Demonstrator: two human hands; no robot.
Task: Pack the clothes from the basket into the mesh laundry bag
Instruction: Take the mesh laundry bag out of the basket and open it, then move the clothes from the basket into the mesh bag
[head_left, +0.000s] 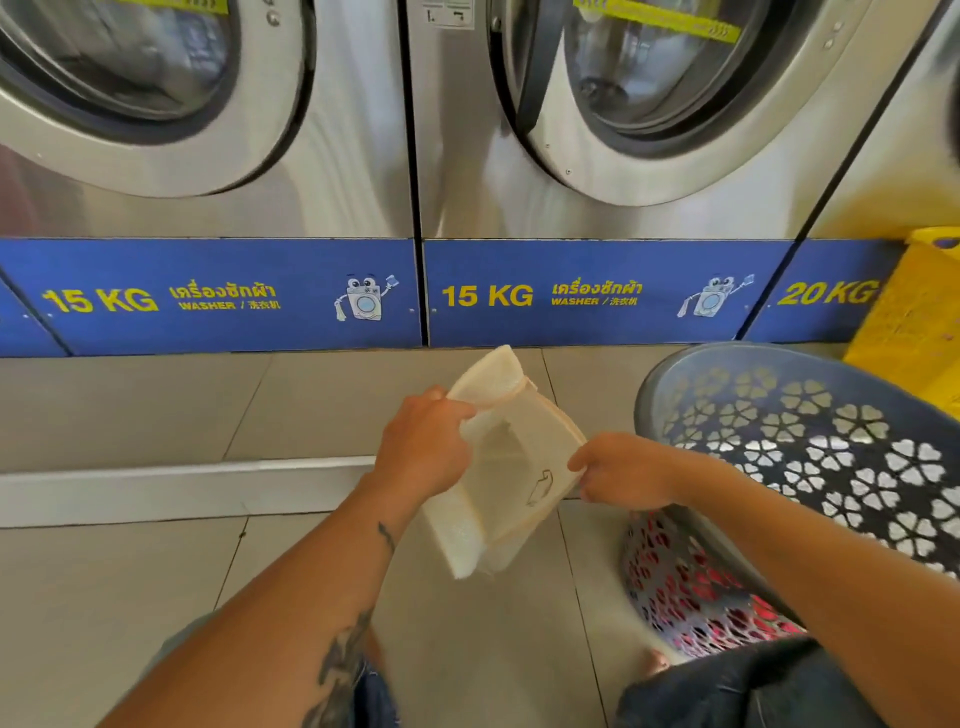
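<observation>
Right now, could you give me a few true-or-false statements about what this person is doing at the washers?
1. Both hands hold the mesh bag. True: left hand and right hand each grip an edge.
2. The bag is stuffed with clothes. False: it looks flat and empty.
3. The grey basket is on the person's right. True.
4. The washer behind the bag is marked 20 KG. False: it reads 15 KG.
5. The bag rests on the floor. False: it is held above it.

Bright, even light; soft glare on steel washers (363, 156); wide-angle bending at edges; slight overall softness.
</observation>
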